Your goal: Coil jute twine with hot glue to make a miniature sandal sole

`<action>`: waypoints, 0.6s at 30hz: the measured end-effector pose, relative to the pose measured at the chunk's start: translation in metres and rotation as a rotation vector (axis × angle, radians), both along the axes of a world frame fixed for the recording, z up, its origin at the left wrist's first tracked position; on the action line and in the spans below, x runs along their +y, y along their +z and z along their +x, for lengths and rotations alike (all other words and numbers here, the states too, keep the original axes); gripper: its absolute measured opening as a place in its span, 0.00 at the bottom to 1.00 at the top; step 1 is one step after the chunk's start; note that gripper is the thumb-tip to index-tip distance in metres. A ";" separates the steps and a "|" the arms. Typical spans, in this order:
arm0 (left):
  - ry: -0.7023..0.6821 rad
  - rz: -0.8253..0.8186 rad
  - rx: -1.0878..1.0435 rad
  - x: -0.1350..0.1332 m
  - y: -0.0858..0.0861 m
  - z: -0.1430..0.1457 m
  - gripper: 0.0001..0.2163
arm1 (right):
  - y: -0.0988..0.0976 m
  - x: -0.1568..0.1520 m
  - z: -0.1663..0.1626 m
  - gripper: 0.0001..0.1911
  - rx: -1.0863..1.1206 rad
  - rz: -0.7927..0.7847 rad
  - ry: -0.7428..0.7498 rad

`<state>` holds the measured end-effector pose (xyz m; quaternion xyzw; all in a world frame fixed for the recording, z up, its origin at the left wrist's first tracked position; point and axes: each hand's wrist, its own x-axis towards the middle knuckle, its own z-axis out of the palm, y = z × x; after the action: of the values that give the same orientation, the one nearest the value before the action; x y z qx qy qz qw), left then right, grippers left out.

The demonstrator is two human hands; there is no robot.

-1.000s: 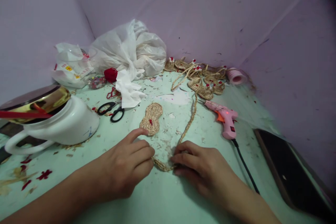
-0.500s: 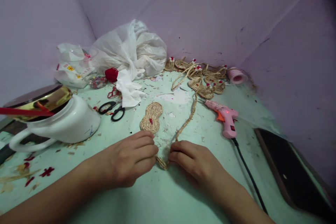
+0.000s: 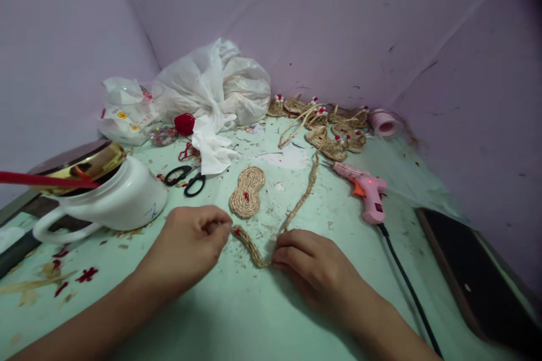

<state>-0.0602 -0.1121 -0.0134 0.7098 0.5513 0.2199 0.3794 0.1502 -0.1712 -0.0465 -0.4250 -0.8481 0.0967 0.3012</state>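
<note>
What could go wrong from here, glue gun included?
1. The pink glue gun shows a red light, and its nozzle lies close to the braided cord; if hot, it might mark the cord.
2. The black cable runs near the right forearm; a snag could drag the gun.
3. If the right hand's grip slips, the cord's bend might spring open.

We see rough, matt fibrous cord (image 3: 250, 246), a smooth plastic glue gun (image 3: 372, 194), a thin crinkled plastic bag (image 3: 197, 87) and a glossy, perhaps ceramic, mug (image 3: 135, 194).
</note>
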 end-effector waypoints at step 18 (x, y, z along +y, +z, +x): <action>0.106 -0.836 -0.357 -0.005 0.004 0.019 0.16 | 0.004 -0.006 -0.009 0.11 0.107 0.100 0.027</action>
<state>-0.0414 -0.1169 -0.0096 0.4178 0.5541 0.1166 0.7106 0.1415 -0.1769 -0.0421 -0.3924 -0.8402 0.0808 0.3654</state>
